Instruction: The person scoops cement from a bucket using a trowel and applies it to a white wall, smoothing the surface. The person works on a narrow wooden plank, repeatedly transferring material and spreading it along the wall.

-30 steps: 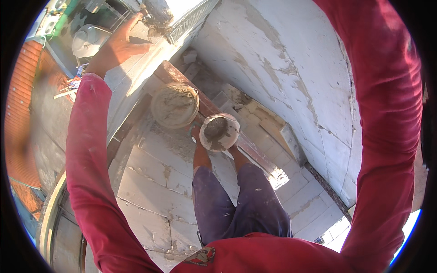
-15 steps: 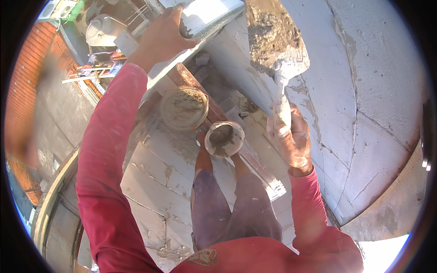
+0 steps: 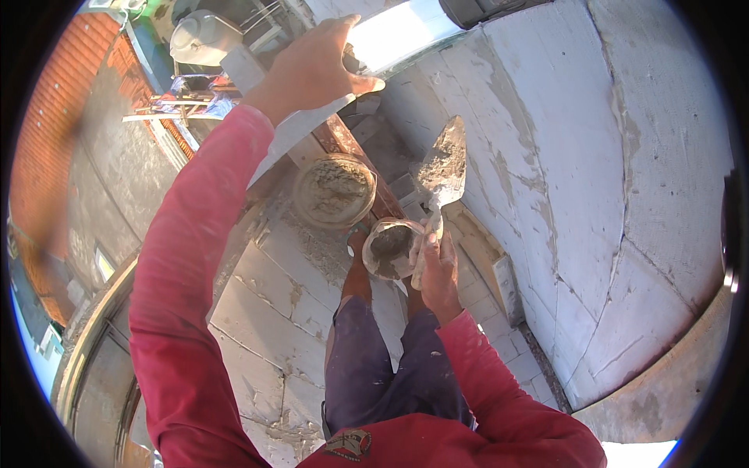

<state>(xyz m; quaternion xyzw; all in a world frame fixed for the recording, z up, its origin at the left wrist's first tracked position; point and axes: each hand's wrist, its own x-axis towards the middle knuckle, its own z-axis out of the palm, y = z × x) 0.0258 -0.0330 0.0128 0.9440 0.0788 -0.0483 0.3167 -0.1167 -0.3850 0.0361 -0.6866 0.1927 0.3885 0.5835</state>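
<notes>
My right hand (image 3: 438, 269) is closed around the handle of a trowel (image 3: 446, 164). Grey mortar coats its pointed blade, which is tilted upward beside the white block wall. Just left of that hand is a small round bucket (image 3: 390, 248) with grey residue inside. Further left and beyond stands a wider bucket (image 3: 335, 191) full of mortar. My left hand (image 3: 312, 66) reaches to the upper middle, thumb and fingers spanning the end of a long pale block (image 3: 402, 35). A patch of mortar shows between thumb and index finger. The block's far side is hidden.
The white block wall (image 3: 577, 140) with mortar joints rises on the right. A reddish-brown beam (image 3: 384, 195) runs behind the buckets. My feet are on pale block flooring (image 3: 257, 312). Beyond the left edge lie an orange roof (image 3: 66, 101) and a pale tank (image 3: 204, 39).
My right hand has lowered the trowel, moving left and down from in front of the wall to beside the small bucket. My left hand stays at the block's end; the view has shifted slightly.
</notes>
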